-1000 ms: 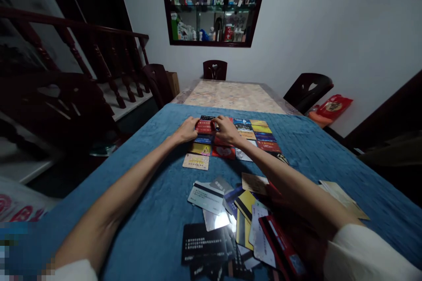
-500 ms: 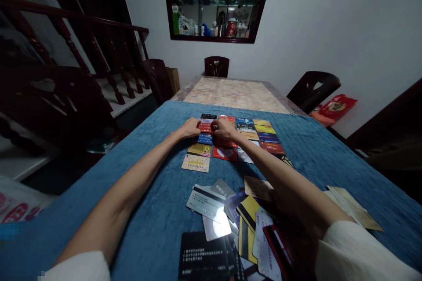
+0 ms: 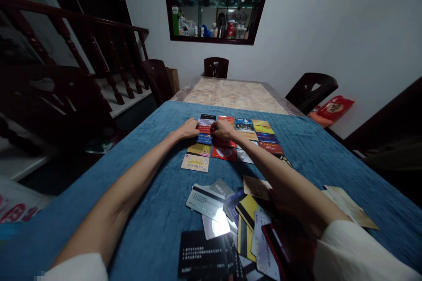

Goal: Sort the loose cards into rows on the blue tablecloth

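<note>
At the far part of the blue cloth, my left hand (image 3: 189, 128) grips the left edge of a red card (image 3: 205, 129). On that card's other side, the bent fingers of my right hand (image 3: 224, 129) pinch its right edge. The red card sits in the left column of cards laid in overlapping rows, with a blue card (image 3: 204, 139) just below it. A gold card (image 3: 199, 149) and a cream card (image 3: 195, 162) lie nearer to me. Right of these is a red card with a white heart shape (image 3: 224, 153). My right forearm covers part of the rows.
Closer to me lies a loose heap of cards, with a black card (image 3: 202, 254), a silver card (image 3: 206, 202) and a yellow card (image 3: 247, 210). Papers (image 3: 352, 206) rest at the right. Chairs (image 3: 311, 92) stand around the table (image 3: 235, 92).
Both hands stay at the red card, which has shifted slightly toward me and now shows a pale card above it. The camera view has moved very little.
</note>
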A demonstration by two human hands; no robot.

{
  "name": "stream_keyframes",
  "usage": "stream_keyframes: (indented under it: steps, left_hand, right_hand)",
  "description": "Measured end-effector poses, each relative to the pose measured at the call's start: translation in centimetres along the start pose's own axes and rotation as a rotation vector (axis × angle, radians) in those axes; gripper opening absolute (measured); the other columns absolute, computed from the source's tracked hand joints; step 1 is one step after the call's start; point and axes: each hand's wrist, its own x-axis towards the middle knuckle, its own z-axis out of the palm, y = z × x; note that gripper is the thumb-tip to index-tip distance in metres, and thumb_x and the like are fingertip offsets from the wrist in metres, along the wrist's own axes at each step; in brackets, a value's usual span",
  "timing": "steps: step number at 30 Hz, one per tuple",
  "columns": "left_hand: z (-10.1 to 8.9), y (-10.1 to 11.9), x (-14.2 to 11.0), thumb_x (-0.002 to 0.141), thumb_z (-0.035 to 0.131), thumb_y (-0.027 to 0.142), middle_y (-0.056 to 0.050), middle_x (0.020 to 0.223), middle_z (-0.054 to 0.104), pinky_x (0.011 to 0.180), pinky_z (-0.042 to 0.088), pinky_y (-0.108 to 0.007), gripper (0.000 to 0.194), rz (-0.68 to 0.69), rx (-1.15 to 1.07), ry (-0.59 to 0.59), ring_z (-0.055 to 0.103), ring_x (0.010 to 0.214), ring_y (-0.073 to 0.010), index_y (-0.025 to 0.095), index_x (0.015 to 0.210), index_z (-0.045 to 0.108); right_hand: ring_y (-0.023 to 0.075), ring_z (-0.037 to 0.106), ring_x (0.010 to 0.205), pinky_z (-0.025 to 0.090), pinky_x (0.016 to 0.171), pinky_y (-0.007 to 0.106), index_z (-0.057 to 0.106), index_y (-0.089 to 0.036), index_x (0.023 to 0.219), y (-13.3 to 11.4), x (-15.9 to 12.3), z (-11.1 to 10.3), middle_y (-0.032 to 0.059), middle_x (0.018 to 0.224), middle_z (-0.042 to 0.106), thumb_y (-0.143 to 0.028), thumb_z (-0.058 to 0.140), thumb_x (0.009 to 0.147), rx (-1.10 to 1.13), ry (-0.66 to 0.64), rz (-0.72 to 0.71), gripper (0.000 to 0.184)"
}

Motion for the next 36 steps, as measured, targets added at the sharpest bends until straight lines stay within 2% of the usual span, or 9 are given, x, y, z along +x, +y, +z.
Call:
stream_keyframes:
  steps: [4, 12, 20, 24, 28, 32, 36]
  left_hand:
    - [0.1, -0.3, -0.1, 0.071, 0.057, 0.019, -0.008, 0.087, 0.071, 0.084, 0.051, -0.028, 0.029, 0.003, -0.017, 0.009, 0.064, 0.093, -0.0253, 0.011, 0.093, 0.075]
    - [0.5, -0.7, 0.0, 0.076, 0.060, 0.031, -0.005, 0.082, 0.073, 0.073, 0.051, -0.023, 0.029, -0.030, -0.098, 0.023, 0.070, 0.083, -0.0232, 0.015, 0.092, 0.077]
    - [0.8, -0.4, 0.1, 0.074, 0.063, 0.040, -0.008, 0.075, 0.072, 0.072, 0.051, -0.025, 0.034, -0.104, -0.110, 0.046, 0.069, 0.081, -0.0249, 0.012, 0.087, 0.078]
    - [0.6, -0.3, 0.0, 0.073, 0.062, 0.036, -0.006, 0.072, 0.070, 0.072, 0.051, -0.025, 0.031, -0.095, -0.124, 0.045, 0.069, 0.080, -0.0237, 0.012, 0.085, 0.079]
    - [0.6, -0.4, 0.0, 0.072, 0.058, 0.025, -0.005, 0.074, 0.072, 0.077, 0.051, -0.025, 0.028, -0.102, -0.112, 0.041, 0.067, 0.082, -0.0218, 0.013, 0.088, 0.079]
    - [0.7, -0.4, 0.0, 0.070, 0.053, 0.014, -0.005, 0.083, 0.075, 0.082, 0.051, -0.025, 0.038, -0.124, -0.082, 0.047, 0.067, 0.086, -0.0206, 0.014, 0.097, 0.078]
    - [0.5, -0.1, -0.6, 0.071, 0.054, 0.014, -0.007, 0.093, 0.076, 0.084, 0.051, -0.027, 0.041, -0.148, -0.048, 0.084, 0.067, 0.092, -0.0221, 0.016, 0.105, 0.077]
  right_hand:
    - [0.0255, 0.065, 0.105, 0.045, 0.086, 0.027, 0.075, -0.019, 0.108, -0.2, -0.3, -0.2, 0.0107, 0.109, 0.074, -0.028, 0.061, 0.084, -0.015, -0.010, 0.002, 0.029]
    - [0.0270, 0.064, 0.108, 0.046, 0.087, 0.030, 0.075, -0.021, 0.111, -0.7, -0.6, -0.4, 0.0103, 0.113, 0.073, -0.027, 0.060, 0.085, -0.038, -0.018, 0.023, 0.031]
    - [0.0292, 0.061, 0.110, 0.048, 0.087, 0.033, 0.074, -0.021, 0.113, -0.9, -0.7, -0.5, 0.0113, 0.113, 0.073, -0.027, 0.060, 0.084, -0.067, -0.022, 0.032, 0.033]
    - [0.0309, 0.061, 0.110, 0.049, 0.086, 0.035, 0.075, -0.020, 0.111, -1.0, -0.7, -0.7, 0.0130, 0.111, 0.073, -0.026, 0.061, 0.082, -0.085, -0.025, 0.032, 0.032]
    - [0.0315, 0.061, 0.110, 0.048, 0.089, 0.035, 0.075, -0.018, 0.111, -1.2, -0.7, -0.8, 0.0156, 0.114, 0.071, -0.025, 0.062, 0.082, -0.104, -0.027, 0.033, 0.032]
    - [0.0308, 0.061, 0.111, 0.047, 0.090, 0.036, 0.074, -0.019, 0.112, -1.3, -0.8, -0.9, 0.0147, 0.115, 0.071, -0.025, 0.061, 0.084, -0.117, -0.027, 0.028, 0.031]
    - [0.0312, 0.059, 0.113, 0.047, 0.087, 0.036, 0.073, -0.020, 0.114, -1.0, -1.5, -1.0, 0.0132, 0.114, 0.072, -0.026, 0.058, 0.085, -0.125, -0.010, 0.021, 0.033]
